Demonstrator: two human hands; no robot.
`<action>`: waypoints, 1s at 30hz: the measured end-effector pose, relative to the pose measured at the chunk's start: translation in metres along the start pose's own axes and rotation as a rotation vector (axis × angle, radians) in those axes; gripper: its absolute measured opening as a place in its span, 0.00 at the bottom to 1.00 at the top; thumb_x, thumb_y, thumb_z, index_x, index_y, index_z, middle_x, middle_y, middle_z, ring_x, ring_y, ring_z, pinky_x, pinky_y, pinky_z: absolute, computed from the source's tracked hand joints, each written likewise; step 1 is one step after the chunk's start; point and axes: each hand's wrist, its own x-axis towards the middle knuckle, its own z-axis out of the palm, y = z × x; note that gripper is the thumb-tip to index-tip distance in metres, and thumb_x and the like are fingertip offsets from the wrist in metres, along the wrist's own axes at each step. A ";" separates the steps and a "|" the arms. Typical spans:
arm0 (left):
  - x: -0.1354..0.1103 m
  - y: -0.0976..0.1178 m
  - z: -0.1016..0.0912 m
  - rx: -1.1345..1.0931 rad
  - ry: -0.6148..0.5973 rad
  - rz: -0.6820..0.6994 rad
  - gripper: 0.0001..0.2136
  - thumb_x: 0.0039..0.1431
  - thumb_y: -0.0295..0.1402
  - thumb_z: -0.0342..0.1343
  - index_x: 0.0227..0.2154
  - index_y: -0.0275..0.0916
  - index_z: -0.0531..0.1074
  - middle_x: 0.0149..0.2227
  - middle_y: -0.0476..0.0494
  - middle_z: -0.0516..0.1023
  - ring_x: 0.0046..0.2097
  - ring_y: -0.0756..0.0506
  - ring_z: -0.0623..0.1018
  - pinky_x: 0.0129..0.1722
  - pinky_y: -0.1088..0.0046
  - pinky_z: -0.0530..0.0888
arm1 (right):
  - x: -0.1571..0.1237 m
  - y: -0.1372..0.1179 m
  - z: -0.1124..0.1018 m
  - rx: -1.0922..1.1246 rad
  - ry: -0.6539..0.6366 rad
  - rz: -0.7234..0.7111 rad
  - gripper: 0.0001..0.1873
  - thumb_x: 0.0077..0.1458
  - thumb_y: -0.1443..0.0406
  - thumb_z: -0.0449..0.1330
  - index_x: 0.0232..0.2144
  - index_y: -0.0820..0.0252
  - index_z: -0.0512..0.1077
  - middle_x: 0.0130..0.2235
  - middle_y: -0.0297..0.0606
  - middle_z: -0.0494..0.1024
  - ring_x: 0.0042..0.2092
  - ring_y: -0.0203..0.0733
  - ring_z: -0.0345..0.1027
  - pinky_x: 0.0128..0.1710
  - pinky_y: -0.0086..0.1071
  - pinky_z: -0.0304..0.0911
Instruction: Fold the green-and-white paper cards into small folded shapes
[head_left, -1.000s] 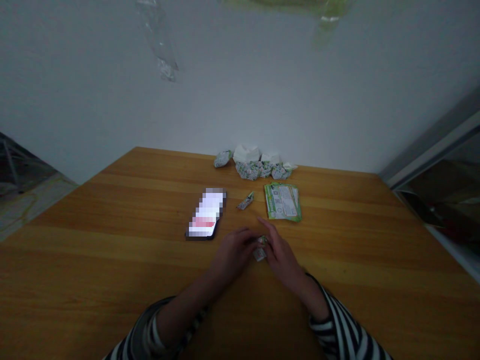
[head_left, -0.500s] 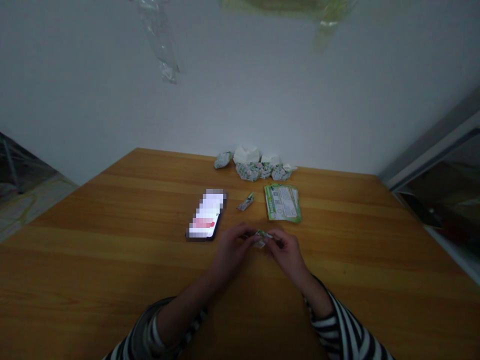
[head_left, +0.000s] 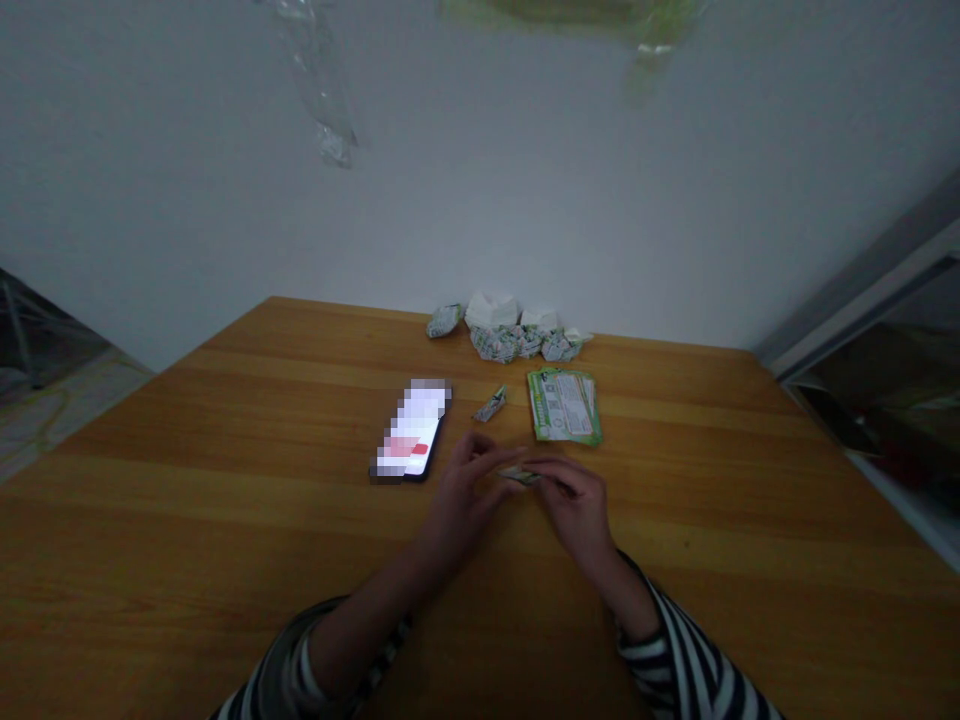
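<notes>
My left hand (head_left: 461,495) and my right hand (head_left: 574,500) meet over the wooden table (head_left: 187,520), both pinching a small folded piece of green-and-white printed paper (head_left: 520,473) held between their fingertips just above the wood. A finished small folded paper piece (head_left: 490,404) lies beyond the hands. To its right lies a flat stack of green printed paper sheets (head_left: 564,404). A lit phone (head_left: 411,430) lies left of the hands.
A pile of several folded and crumpled paper pieces (head_left: 510,330) sits at the table's far edge against the pale wall. A metal frame (head_left: 862,300) runs along the right side. Clear plastic (head_left: 319,90) hangs from above.
Both hands lifted the small paper off the table and moved slightly farther away; the paper now looks flatter and stretched between the fingertips.
</notes>
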 end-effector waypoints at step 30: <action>0.005 -0.003 -0.002 -0.553 -0.195 -0.302 0.13 0.54 0.33 0.61 0.43 0.39 0.78 0.44 0.40 0.80 0.45 0.42 0.78 0.47 0.68 0.71 | 0.011 0.011 -0.018 0.212 -0.093 0.229 0.08 0.45 0.62 0.67 0.31 0.55 0.81 0.30 0.38 0.83 0.28 0.42 0.75 0.28 0.33 0.72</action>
